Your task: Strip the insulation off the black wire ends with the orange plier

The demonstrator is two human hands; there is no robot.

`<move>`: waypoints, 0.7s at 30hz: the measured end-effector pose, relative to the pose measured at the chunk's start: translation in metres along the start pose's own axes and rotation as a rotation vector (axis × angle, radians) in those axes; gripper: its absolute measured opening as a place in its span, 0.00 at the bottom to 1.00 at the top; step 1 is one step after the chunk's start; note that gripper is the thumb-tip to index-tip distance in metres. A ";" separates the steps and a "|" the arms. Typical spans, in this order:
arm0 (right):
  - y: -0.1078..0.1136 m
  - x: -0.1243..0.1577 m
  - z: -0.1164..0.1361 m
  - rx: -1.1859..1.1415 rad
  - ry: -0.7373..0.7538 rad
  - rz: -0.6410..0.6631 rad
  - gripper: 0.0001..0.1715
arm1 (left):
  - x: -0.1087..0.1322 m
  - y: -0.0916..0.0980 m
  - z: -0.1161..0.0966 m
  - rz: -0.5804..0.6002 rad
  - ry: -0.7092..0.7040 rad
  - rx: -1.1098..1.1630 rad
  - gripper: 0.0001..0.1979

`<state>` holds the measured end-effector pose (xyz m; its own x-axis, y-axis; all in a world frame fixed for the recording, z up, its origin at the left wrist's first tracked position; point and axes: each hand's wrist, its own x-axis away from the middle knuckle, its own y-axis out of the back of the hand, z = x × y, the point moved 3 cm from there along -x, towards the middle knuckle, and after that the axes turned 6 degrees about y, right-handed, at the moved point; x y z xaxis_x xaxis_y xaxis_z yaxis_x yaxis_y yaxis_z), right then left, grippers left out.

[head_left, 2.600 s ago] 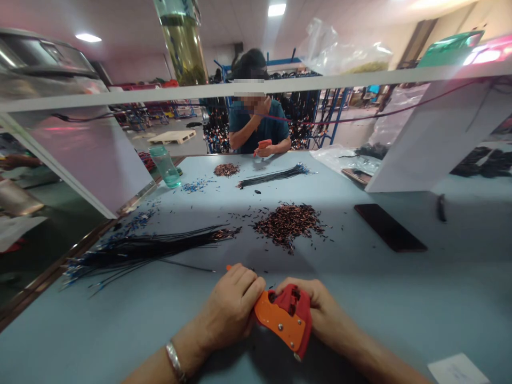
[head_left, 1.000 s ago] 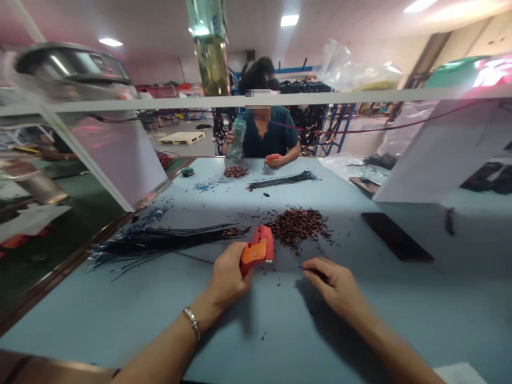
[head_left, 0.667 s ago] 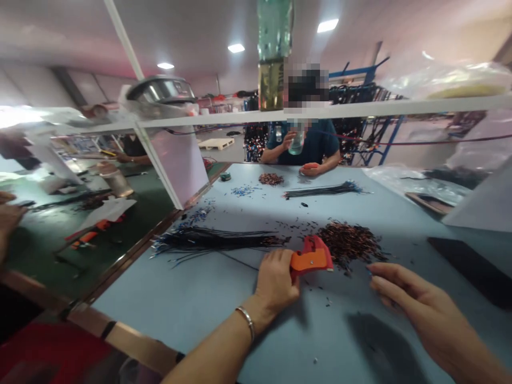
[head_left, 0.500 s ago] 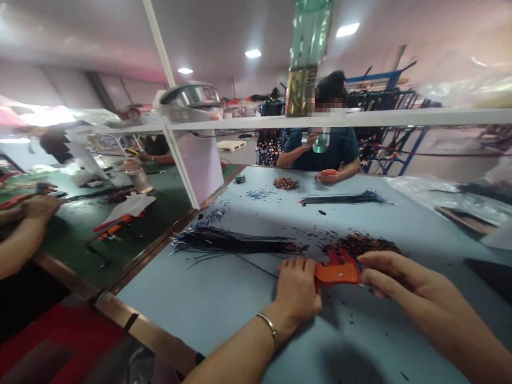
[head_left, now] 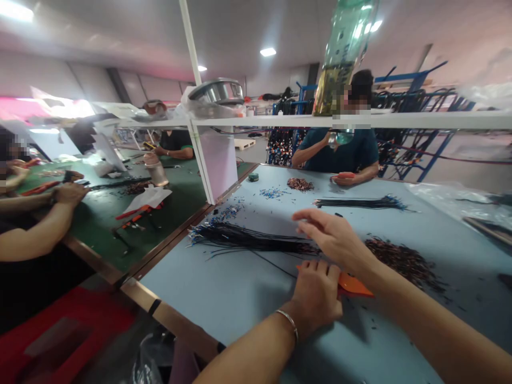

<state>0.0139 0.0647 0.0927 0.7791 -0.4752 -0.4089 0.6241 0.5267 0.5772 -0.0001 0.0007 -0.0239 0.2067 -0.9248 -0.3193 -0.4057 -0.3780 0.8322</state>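
Orange tool (head_left: 354, 286) was in person's left grip (head_left: 318, 290), over near part of pale blue counter (head_left: 180, 290). Fingers curled all round it. Side that showed was bright orange and flat, with red along bottom edge. Small orange bit poked out past knuckles. Right arm (head_left: 424, 314) hid some of tool. Right grip (head_left: 332, 237) was loosely open, nothing seen in it, near right end of black wires (head_left: 248, 240). Wires had blue and shiny left ends. Small brown and black bits (head_left: 402, 261) lay in pile to right.
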 end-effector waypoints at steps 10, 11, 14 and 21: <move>0.053 0.151 -0.008 0.212 0.063 -0.132 0.10 | -0.004 0.021 0.008 -0.192 0.128 0.482 0.11; 0.054 0.161 -0.011 0.251 0.066 -0.163 0.10 | -0.005 0.024 0.009 -0.204 0.152 0.551 0.09; 0.047 0.180 -0.023 0.366 0.048 -0.181 0.18 | -0.005 0.025 0.006 -0.173 0.193 0.769 0.09; -0.009 0.168 -0.048 0.354 0.019 -0.090 0.53 | 0.009 0.011 -0.017 0.040 0.168 1.072 0.21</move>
<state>0.1421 0.0140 -0.0148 0.7251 -0.4933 -0.4804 0.6337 0.2052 0.7458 0.0124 -0.0115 -0.0101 0.2625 -0.9504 -0.1666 -0.9645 -0.2638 -0.0147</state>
